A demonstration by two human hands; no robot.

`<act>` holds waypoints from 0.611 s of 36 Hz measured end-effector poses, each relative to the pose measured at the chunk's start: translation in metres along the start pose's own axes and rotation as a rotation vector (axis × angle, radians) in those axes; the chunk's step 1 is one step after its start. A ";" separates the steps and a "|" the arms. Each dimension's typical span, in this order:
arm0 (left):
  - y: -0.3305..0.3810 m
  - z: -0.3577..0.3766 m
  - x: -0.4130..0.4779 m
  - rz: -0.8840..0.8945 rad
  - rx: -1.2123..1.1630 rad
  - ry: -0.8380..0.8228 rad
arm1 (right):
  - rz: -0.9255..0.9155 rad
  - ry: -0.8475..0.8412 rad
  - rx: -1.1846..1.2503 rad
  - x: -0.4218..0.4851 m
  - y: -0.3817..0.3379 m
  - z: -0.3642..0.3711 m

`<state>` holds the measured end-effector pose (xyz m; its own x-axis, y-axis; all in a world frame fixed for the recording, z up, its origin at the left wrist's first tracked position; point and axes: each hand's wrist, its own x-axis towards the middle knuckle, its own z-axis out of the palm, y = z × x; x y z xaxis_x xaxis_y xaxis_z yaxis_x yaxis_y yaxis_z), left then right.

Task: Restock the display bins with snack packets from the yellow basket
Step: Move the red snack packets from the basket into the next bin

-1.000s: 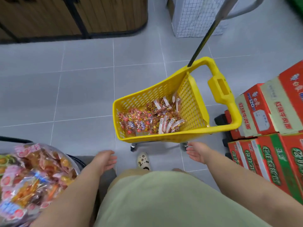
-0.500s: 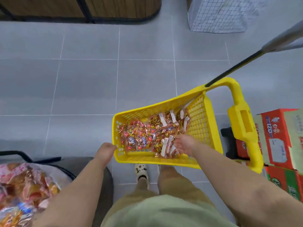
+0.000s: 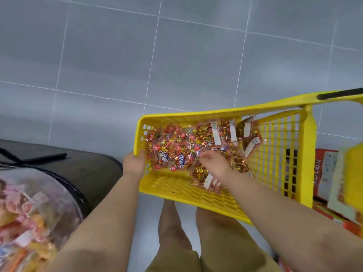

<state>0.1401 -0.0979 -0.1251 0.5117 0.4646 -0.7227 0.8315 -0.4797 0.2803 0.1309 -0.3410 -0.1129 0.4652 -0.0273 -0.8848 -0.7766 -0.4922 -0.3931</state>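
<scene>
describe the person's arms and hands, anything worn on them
The left arm and right arm are bare up to the frame edge, with no sleeves showing. The left hand and right hand wear no gloves. No watch, ring or band shows, though blur could hide small items.

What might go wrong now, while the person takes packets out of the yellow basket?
1. The left hand grips only one corner of the yellow plastic mesh basket; it may shift or tip when packets are pulled out.
2. The right hand reaches into a loose heap of clear-wrapped red and gold snack packets; its grip is blurred, and slippery packets may fall on the grey tiled floor.
</scene>
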 end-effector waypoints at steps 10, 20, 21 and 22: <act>-0.013 0.006 0.010 0.103 -0.013 0.075 | -0.303 -0.068 -0.691 0.050 -0.045 0.041; -0.016 0.008 0.011 0.095 -0.055 0.066 | -0.381 0.008 -1.053 0.088 -0.046 0.045; -0.017 0.008 0.010 0.090 -0.060 0.063 | -0.395 0.004 -1.071 0.086 -0.046 0.043; -0.017 0.009 0.010 0.085 -0.066 0.059 | -0.398 -0.014 -1.067 0.083 -0.045 0.041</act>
<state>0.1293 -0.0917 -0.1427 0.5913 0.4682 -0.6566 0.7959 -0.4699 0.3817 0.1871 -0.2849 -0.1789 0.5882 0.3027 -0.7499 0.1858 -0.9531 -0.2390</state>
